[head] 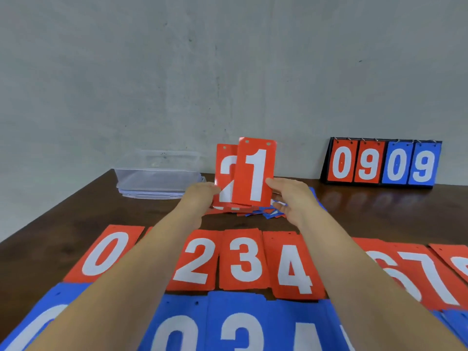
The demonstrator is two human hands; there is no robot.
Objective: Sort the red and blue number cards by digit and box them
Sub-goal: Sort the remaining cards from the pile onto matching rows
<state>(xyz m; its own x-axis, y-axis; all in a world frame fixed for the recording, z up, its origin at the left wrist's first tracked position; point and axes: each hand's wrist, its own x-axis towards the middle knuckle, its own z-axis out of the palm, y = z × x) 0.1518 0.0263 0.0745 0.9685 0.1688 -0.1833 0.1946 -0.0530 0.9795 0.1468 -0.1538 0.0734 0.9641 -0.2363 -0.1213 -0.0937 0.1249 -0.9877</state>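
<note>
The red 1 (pixel 254 173) was held upright, long axis vertical, overlapping the front of the red 2 (pixel 225 171), above the pile (pixel 266 213). Its right edge was pinched by the right hand (pixel 291 198). The red 2 was gripped at its lower left by the curled fingers of the left hand (pixel 200 198). The 1 place in the row (pixel 240 262), judged to lie beside the 0 (pixel 106 254), was hidden under the left forearm (pixel 152 262), nearer the person.

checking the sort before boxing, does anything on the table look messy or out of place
Only the heap of loose cards beneath the raised red 1 card and red 2 card: red and blue lie jumbled at odd angles. The laid-out red row and blue row look orderly.
</note>
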